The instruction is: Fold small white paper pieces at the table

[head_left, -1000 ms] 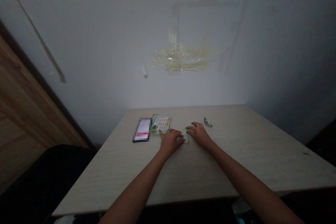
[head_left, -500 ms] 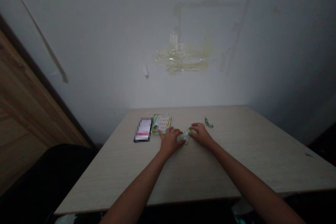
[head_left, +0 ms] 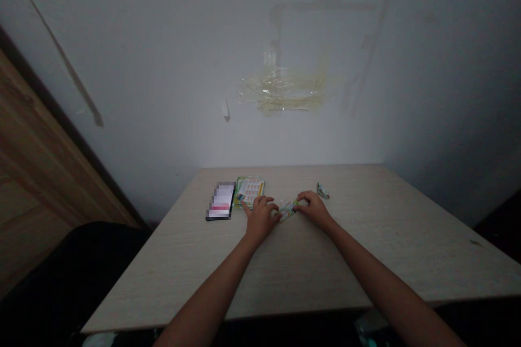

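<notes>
A small crumpled green-and-white printed paper or wrapper [head_left: 288,210] lies between my two hands low over the table. My right hand [head_left: 315,210] pinches its right end with thumb and forefinger. At its left end are the thumb and forefinger of my left hand [head_left: 260,220], curled together on the edge, while the other fingers of that hand spread toward a stack of printed green-and-white sheets or packets [head_left: 251,188]. Beyond my right hand rests a small folded green-and-white scrap [head_left: 323,191].
A phone [head_left: 221,201] with a lit, blurred screen lies left of the stack. The pale wooden table [head_left: 309,276] meets a wall with peeling clear tape [head_left: 285,92]. A dark chair back [head_left: 101,249] stands at the left, by a wooden door or panel [head_left: 36,135].
The printed piece has been turned and spread wider between my hands. My left hand has shifted slightly left, and my right hand has kept its pinch in nearly the same place.
</notes>
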Demonstrator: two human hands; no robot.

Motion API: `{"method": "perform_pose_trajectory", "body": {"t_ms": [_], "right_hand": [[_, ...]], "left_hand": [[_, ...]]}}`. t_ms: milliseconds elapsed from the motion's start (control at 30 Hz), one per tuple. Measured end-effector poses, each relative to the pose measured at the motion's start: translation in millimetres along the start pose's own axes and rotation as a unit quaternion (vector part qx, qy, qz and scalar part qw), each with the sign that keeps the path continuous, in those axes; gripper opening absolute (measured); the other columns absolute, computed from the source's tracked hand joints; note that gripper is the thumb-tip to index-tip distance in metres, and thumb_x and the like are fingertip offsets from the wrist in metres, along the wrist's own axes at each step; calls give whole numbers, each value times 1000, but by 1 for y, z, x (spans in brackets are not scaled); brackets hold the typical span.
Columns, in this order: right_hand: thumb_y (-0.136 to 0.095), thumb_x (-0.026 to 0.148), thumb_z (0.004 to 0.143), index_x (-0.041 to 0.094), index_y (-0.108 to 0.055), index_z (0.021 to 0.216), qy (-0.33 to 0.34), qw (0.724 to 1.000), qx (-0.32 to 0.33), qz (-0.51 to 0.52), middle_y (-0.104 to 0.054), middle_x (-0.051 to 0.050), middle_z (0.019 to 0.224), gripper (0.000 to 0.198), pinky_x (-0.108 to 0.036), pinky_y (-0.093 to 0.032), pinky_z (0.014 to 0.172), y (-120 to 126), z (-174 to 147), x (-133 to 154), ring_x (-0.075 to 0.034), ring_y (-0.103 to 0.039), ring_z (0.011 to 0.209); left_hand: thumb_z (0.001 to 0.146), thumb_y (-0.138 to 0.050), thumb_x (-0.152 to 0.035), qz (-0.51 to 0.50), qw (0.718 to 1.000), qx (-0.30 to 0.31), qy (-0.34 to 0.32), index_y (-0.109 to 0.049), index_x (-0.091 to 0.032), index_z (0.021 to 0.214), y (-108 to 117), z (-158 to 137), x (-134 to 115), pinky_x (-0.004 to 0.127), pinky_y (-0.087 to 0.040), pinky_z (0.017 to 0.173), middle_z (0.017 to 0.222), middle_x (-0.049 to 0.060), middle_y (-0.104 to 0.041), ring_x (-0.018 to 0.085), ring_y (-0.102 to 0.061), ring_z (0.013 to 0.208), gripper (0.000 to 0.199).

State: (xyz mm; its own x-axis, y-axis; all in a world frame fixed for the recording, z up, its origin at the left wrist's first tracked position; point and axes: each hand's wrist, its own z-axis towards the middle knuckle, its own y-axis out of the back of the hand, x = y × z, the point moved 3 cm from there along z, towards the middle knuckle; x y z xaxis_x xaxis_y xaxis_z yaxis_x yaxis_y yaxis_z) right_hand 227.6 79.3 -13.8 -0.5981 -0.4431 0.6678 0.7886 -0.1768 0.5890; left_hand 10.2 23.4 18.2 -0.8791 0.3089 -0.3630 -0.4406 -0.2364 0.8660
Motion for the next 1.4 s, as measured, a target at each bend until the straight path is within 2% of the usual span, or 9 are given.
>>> {"method": "perform_pose_trajectory", "body": {"t_ms": [100,267,533,700,833,1033,1167,1300,1400], "right_hand": [[-73,31,72,21,-73,95,2,1000,17,1,-69,-8,104,25,-40,-40,98,2,0,4,-25,-59,104],[-72,29,72,22,-76,78,-5,1000,25,2,-68,-9,105,11,-40,-39,99,2,0,7,-25,-59,105],[-72,29,72,23,-75,75,1,1000,7,29,-67,-7,102,8,-41,-39,98,3,1,8,-25,-57,105],[-70,29,75,22,-74,77,13,999,0,32,-65,-8,103,9,-42,-38,99,2,5,8,-25,-56,106],[-68,29,79,22,-72,80,42,998,-25,41,-64,-8,104,9,-41,-38,99,5,4,12,-24,-55,107],[-70,30,80,23,-73,81,61,995,-76,34,-63,-7,101,8,-41,-41,96,10,1,14,-23,-57,102],[-72,23,79,23,-74,76,93,995,-43,-16,-64,-7,99,4,-43,-41,95,6,-2,15,-24,-55,101],[-72,17,78,24,-75,77,146,987,22,-65,-64,-7,102,8,-43,-42,95,2,-6,20,-25,-51,105],[-70,14,79,25,-75,79,159,982,51,-87,-64,-8,104,12,-43,-41,95,2,-6,19,-25,-50,107]], "left_hand": [[82,-67,-35,-11,1000,-9,-5,-70,-32,94,0,0,0,78,0,106,128,2,-60,30,-43,128,13],[82,-67,-30,-16,999,-28,-6,-70,-31,94,0,0,-1,77,1,106,124,1,-62,28,-44,126,12],[84,-65,-29,-25,998,-51,11,-71,-29,86,5,-1,-2,76,-2,107,122,3,-62,28,-46,124,6],[86,-63,-27,-32,997,-67,-2,-70,-29,86,9,-1,-5,75,-2,109,120,1,-63,26,-47,125,7],[87,-63,-28,-14,996,-92,-12,-70,-30,90,10,0,-6,73,-4,110,119,0,-65,26,-45,127,8],[88,-61,-30,40,990,-118,-67,-71,-30,85,13,-1,-9,71,4,112,117,0,-66,27,-42,130,11],[84,-65,-30,59,989,-107,-80,-73,-31,79,13,0,-4,73,8,109,119,-1,-65,29,-41,131,9],[81,-68,-29,63,994,-77,-47,-75,-32,78,12,3,6,74,6,108,119,-1,-66,32,-41,130,8],[82,-68,-31,54,996,-57,-29,-76,-35,82,10,5,12,74,6,107,120,0,-67,32,-40,130,9]]}}
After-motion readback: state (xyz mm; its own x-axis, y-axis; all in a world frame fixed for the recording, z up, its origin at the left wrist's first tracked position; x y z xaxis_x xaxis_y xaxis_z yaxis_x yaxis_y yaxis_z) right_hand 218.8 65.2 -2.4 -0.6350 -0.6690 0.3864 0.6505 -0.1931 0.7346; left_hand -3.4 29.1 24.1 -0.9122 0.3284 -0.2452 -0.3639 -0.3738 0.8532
